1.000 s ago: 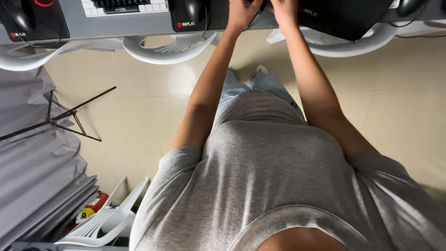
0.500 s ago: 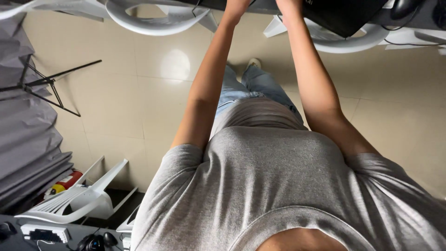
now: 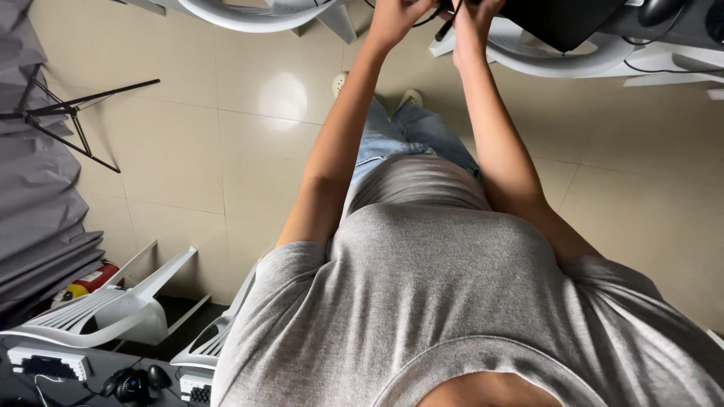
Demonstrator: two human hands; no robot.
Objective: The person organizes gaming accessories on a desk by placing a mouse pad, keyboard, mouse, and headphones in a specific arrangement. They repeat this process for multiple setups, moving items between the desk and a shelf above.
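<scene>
The pale beige tiled floor (image 3: 188,151) fills most of the view, under the person's grey knitted short-sleeved shirt (image 3: 452,301) and faded blue jeans (image 3: 407,132). A grey fabric backdrop (image 3: 38,188) hangs along the left edge, with a thin black metal tripod stand (image 3: 68,120) in front of it. 2 white plastic chairs (image 3: 113,309) lie at the lower left, and another curved white plastic chair (image 3: 550,60) sits at the top right, bearing a flat black rectangular device (image 3: 566,19).

Both arms stretch to the top edge. The left hand (image 3: 396,19) and right hand (image 3: 475,19) are close together just beside that device, fingers curled around a thin black cable with a plug end (image 3: 446,26); how tightly they grip, I cannot tell.
</scene>
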